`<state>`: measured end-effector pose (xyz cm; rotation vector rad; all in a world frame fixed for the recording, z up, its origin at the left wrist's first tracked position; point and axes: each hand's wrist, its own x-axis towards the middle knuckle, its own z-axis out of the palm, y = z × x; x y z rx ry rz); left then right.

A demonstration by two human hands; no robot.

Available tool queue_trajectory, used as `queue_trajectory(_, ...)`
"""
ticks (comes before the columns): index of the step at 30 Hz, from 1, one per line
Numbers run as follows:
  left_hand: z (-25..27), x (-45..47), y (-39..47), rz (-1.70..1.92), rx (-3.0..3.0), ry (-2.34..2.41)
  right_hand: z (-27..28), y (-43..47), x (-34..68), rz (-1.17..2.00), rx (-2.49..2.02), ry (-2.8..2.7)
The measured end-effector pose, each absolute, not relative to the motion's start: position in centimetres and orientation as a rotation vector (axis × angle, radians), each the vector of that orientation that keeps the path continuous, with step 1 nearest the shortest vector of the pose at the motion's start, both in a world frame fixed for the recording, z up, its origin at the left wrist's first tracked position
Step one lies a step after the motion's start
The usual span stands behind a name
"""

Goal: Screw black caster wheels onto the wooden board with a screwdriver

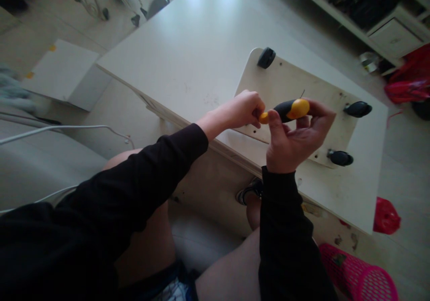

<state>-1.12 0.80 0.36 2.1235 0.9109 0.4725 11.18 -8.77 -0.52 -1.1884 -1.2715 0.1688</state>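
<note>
A screwdriver (285,111) with a fat black and yellow handle is held crosswise above a pale board. My right hand (295,135) grips its handle, thumb along the near side and fingers behind. My left hand (247,108) is closed at the narrow yellow end, its fingers curled around the tip; the shaft is hidden there. Under both hands lies the pale board (302,83) with rounded corners and small holes. Black caster wheels stand on it: one caster (266,58) at the far left corner, another caster (359,109) at the far right, a third caster (340,157) at the near right.
The board rests on a white table (174,54). A white box (67,72) stands on the floor at left, near white cables (83,126). A pink mesh basket (359,274) is at lower right, with red plastic bags (386,216) by the table. A white cabinet (393,36) stands at upper right.
</note>
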Motion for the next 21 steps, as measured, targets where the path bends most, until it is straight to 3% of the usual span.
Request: queue_trajectory(21, -0.06, -1.5, 1.15, 0.49, 2.147, 0.884, -0.69, -8.79, 11.25, 0.241, -1.14, -1.309)
